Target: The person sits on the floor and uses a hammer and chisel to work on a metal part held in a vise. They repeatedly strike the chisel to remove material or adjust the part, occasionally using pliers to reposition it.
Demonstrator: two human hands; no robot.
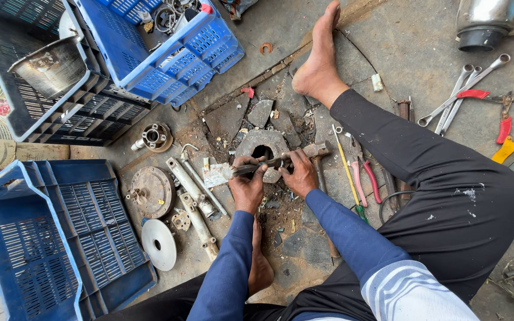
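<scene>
Both hands are gripping a thin metal rod [257, 167]: left hand [247, 187] clenching its near-left end, right hand [300, 172] pinching the right end, above the arched metal block [261, 142].

Blue crates [55, 238], spanners [462, 92], red-handled pliers [364, 178] and a round disc [159, 244] lie around.

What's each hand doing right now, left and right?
Left hand: closed around a thin metal tool.
Right hand: fingers curled on the same tool's far end, beside the hammer.

Left hand [247, 185] and right hand [298, 173] close together, fingers curled
</scene>
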